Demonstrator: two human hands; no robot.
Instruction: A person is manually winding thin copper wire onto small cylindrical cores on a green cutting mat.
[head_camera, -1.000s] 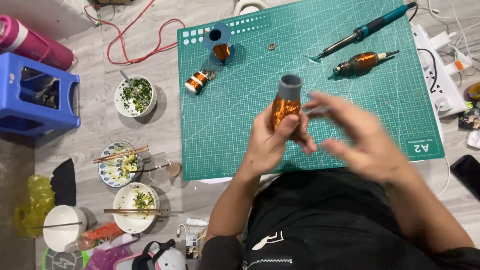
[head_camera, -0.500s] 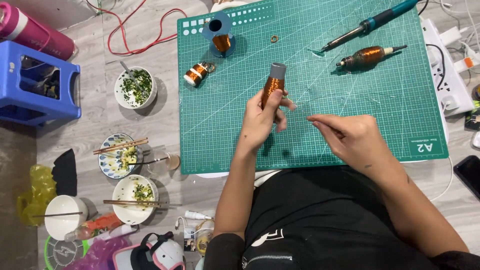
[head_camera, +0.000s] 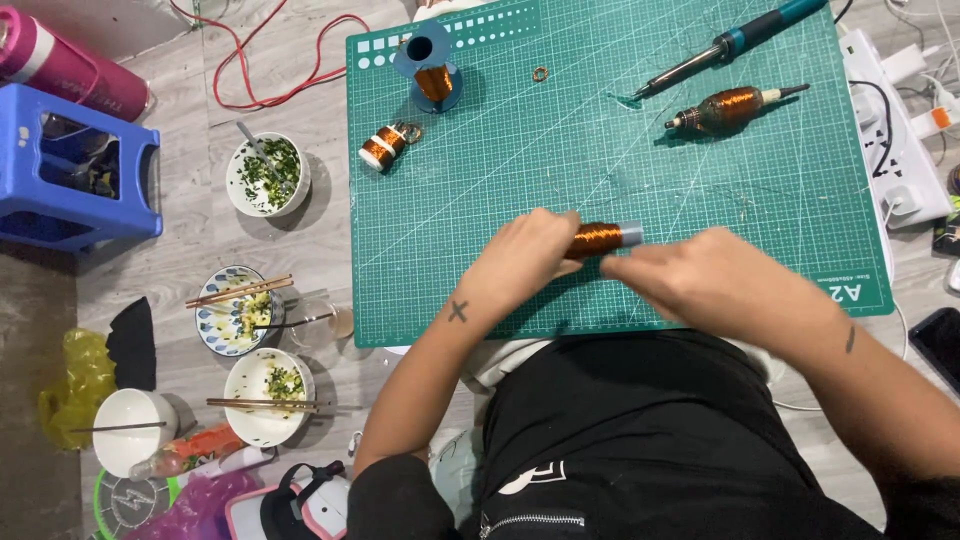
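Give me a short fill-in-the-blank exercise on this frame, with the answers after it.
1. The left hand grips a spool of ____-coloured wire.
2. Both hands work above a ____ cutting mat.
3. Chopsticks rest across the bowls that stand to the ____ of the mat.

Answers: copper; green; left
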